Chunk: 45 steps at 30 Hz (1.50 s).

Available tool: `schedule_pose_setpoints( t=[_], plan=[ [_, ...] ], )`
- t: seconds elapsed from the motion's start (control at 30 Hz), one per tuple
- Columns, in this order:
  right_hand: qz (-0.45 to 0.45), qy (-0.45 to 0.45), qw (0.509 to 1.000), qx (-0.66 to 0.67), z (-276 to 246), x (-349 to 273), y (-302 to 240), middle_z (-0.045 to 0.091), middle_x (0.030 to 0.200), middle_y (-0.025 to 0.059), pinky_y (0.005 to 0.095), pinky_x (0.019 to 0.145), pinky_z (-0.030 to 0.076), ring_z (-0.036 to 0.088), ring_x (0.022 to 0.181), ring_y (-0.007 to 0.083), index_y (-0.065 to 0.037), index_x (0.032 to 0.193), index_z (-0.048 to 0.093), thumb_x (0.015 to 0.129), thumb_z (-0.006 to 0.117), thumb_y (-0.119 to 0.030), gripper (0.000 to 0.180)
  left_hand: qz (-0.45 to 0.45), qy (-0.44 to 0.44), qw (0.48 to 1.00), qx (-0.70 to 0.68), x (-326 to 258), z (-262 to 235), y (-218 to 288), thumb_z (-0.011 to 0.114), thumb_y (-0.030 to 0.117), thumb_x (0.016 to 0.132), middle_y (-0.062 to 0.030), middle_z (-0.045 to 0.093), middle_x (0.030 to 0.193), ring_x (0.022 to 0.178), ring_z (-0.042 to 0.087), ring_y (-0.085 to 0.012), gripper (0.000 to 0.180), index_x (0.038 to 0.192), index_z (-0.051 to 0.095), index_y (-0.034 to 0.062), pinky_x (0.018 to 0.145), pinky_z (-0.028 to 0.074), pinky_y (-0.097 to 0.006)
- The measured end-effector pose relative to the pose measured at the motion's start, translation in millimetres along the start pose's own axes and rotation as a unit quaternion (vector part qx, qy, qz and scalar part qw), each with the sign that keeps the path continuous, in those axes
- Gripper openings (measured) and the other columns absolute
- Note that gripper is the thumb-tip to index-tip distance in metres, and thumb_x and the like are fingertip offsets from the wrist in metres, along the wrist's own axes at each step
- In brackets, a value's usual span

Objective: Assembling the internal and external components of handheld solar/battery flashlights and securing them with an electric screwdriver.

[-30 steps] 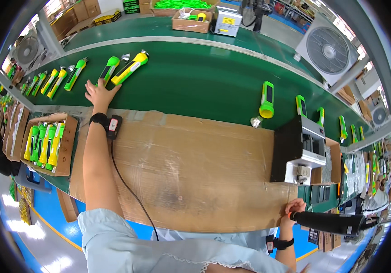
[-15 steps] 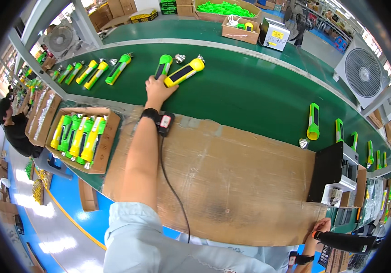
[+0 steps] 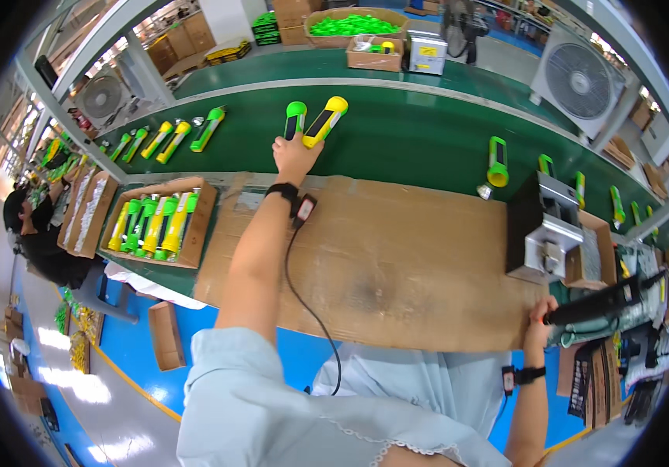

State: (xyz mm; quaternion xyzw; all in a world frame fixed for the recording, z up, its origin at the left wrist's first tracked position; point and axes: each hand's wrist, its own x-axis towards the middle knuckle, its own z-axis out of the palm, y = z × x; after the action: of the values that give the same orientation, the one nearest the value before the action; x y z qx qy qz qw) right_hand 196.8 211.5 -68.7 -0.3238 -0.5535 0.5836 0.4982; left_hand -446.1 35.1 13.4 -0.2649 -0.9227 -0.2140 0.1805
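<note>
My left hand (image 3: 297,158) reaches out over the green belt, its fingers closed around the lower ends of two flashlights. One is a green flashlight (image 3: 295,123); beside it, to the right, a yellow flashlight (image 3: 323,124) leans rightward. Each has a dark panel along its side. At the right edge of the cardboard sheet, my right hand (image 3: 538,317) is closed on the end of a black powered screwdriver (image 3: 603,303), which points off to the right. Its fingers are partly hidden.
A cardboard sheet (image 3: 397,265) covers the bench. Left stands a box (image 3: 194,247) of green and yellow flashlights; right, a black-and-silver machine (image 3: 541,233). More flashlights lie along the belt, including a green one (image 3: 498,162) with a loose reflector (image 3: 485,191). A person (image 3: 39,233) sits far left.
The view has shifted with my head. My left hand now has both flashlights gathered together, and the loose reflector beside them no longer shows. My right hand still grips the screwdriver.
</note>
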Motion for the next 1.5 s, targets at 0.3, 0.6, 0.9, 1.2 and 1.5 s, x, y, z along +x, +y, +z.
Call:
schedule_pose_setpoints(
  t=[0.3,0.6,0.9,1.2,1.5],
  plan=[
    [-0.053,0.089,0.989,-0.105,-2.4,5.8,2.5,0.061,0.079,0.0067,0.0274,0.058,0.047,0.061,0.069,0.0153,-0.003,0.097,0.057,0.092,0.045,-0.031,0.031,0.171,-0.022,0.983,-0.058,-180.2,-77.6,71.1,0.069,0.047,0.072,-0.0237,0.054,0.078,0.083,0.053,-0.0401,0.054,0.105,0.064,0.0043,0.075,0.044,-0.045],
    [-0.264,0.041,0.959,-0.100,86.6,-30.3,-144.1,0.053,0.115,0.0147,0.0351,0.095,0.042,0.055,0.107,0.0222,-0.001,0.138,0.025,0.073,0.078,-0.014,0.084,0.151,-0.082,0.985,-0.002,-290.6,-92.5,110.8,0.068,0.045,0.076,-0.0354,0.041,0.115,0.104,0.044,-0.0472,0.059,0.115,0.056,0.0016,0.088,0.039,-0.052],
    [-0.285,0.066,0.941,-0.172,117.0,-6.7,-195.0,0.055,0.109,0.0098,0.0288,0.085,0.047,0.058,0.096,0.0144,-0.001,0.130,0.035,0.075,0.071,-0.002,0.066,0.302,-0.183,0.936,-0.002,-314.6,-124.2,183.1,0.074,0.041,0.072,-0.0379,0.028,0.136,0.104,0.050,-0.0487,0.086,0.143,0.032,0.0155,0.087,0.043,-0.050],
    [-0.299,0.086,0.950,-0.039,101.7,70.9,-189.2,0.058,0.086,0.0062,0.0267,0.067,0.048,0.058,0.076,0.0118,-0.003,0.104,0.046,0.071,0.072,-0.009,0.042,0.550,-0.317,0.771,0.054,-228.5,-144.5,173.4,0.076,0.007,0.054,-0.0268,0.031,0.141,0.101,0.055,-0.0338,0.090,0.136,0.043,0.0248,0.077,0.050,-0.041],
    [-0.314,0.035,0.949,-0.012,118.7,98.7,-179.8,0.059,0.075,0.0058,0.0257,0.054,0.049,0.060,0.060,0.0114,-0.002,0.103,0.044,0.074,0.070,-0.005,0.039,0.645,-0.344,0.674,-0.105,-178.6,-106.1,203.4,0.086,0.039,0.042,-0.0155,0.042,0.134,0.130,0.034,-0.0388,0.095,0.128,0.049,0.0194,0.109,0.020,-0.057]
  ],
)
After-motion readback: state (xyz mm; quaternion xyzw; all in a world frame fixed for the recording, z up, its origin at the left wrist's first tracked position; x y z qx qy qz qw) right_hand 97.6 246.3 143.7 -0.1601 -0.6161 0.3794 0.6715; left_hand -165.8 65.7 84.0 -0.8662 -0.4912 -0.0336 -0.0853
